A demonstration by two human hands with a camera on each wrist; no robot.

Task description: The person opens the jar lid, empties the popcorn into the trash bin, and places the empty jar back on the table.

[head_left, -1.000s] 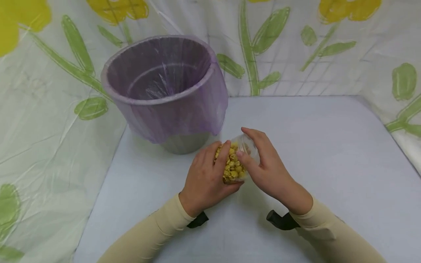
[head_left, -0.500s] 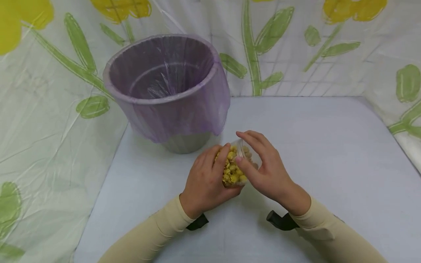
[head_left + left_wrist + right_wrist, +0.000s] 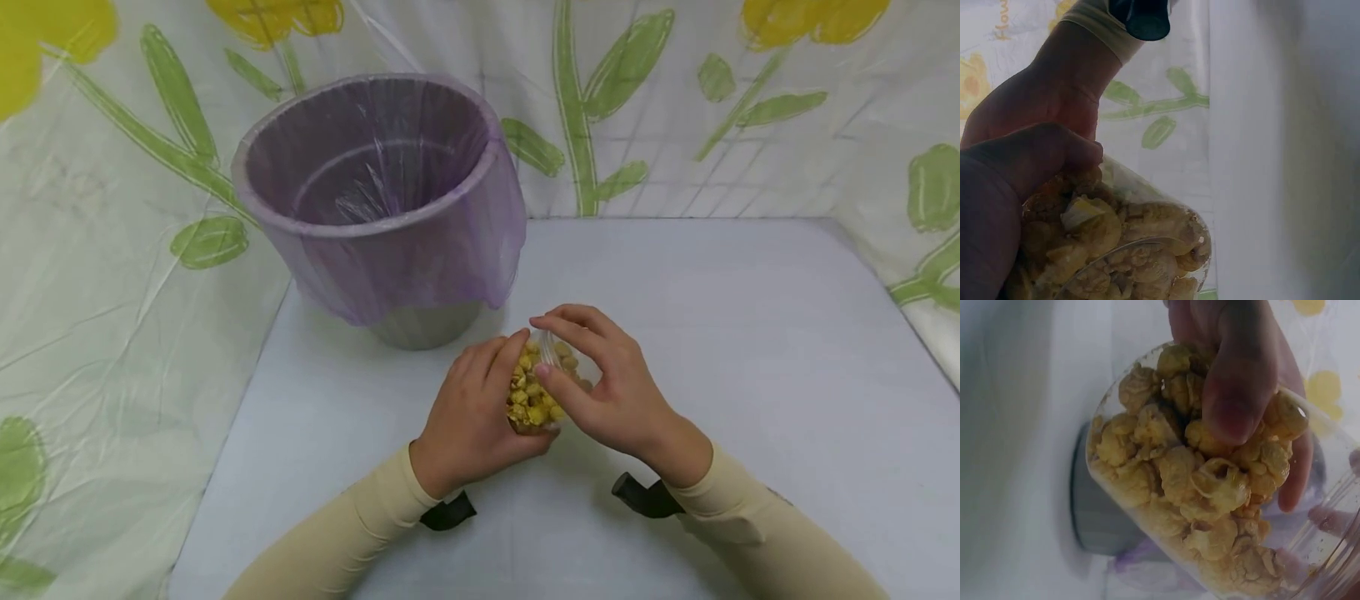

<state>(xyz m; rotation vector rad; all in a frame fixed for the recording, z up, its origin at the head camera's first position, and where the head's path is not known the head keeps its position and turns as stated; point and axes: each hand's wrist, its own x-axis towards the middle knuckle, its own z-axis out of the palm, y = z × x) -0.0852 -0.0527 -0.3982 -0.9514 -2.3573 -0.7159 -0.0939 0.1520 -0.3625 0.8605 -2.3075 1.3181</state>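
A clear plastic jar of yellow popcorn (image 3: 531,398) is held tilted between both hands above the table (image 3: 712,333), in front of the bin. My left hand (image 3: 472,408) grips the jar's body from the left, its thumb underneath in the head view. Over the jar's ridged end my right hand (image 3: 611,387) is curved, with the thumb on the near side and the fingers over the far side. The popcorn (image 3: 1204,494) shows through the wall in the right wrist view. In the left wrist view, the jar's rounded corner (image 3: 1191,240) points down and right.
A grey bin (image 3: 427,327) with a translucent purple bag (image 3: 427,271) folded over its rim stands behind the hands, to the left. A white sheet with painted yellow flowers and green leaves (image 3: 577,125) hangs behind the table. Black straps (image 3: 648,496) sit at both wrists.
My right hand's fingers have moved left and nearer around the jar's ridged end. The jar has shifted slightly toward me, still in the left hand's grip. The bin stays in place.
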